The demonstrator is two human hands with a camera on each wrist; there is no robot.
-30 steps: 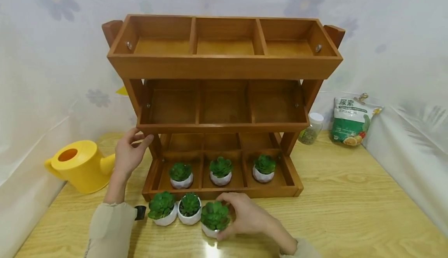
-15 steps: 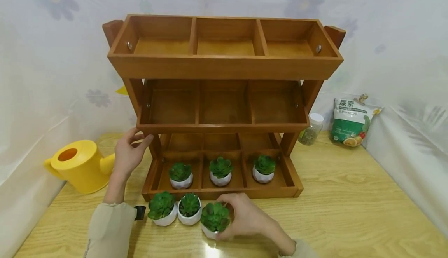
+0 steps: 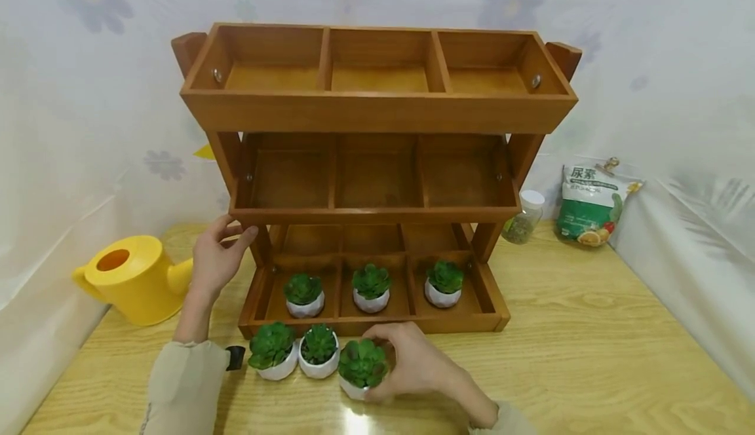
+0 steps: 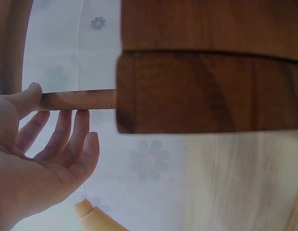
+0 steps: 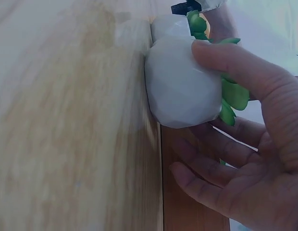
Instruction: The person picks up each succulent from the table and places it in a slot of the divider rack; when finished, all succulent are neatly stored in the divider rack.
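Observation:
A brown wooden three-tier plant stand (image 3: 377,114) stands upright on the table. My left hand (image 3: 217,257) holds its left side at the middle tier; in the left wrist view the thumb lies above a thin wooden edge (image 4: 79,100) and fingers below. At the front, my right hand (image 3: 415,363) grips a potted succulent (image 3: 362,363) in a white faceted pot (image 5: 182,84), thumb on the pot's near side. Left of it stand two more succulents, a small one (image 3: 319,345) and a larger one (image 3: 272,346). Three others, including one succulent (image 3: 372,283), sit in the bottom tier's compartments.
A yellow watering can (image 3: 138,284) stands on the left, its spout beside my left forearm. Behind the stand at the right are a jar with a white lid (image 3: 523,219) and a green-white bag (image 3: 594,206) with a clip. Pale curtains hang around the wooden table (image 3: 590,356).

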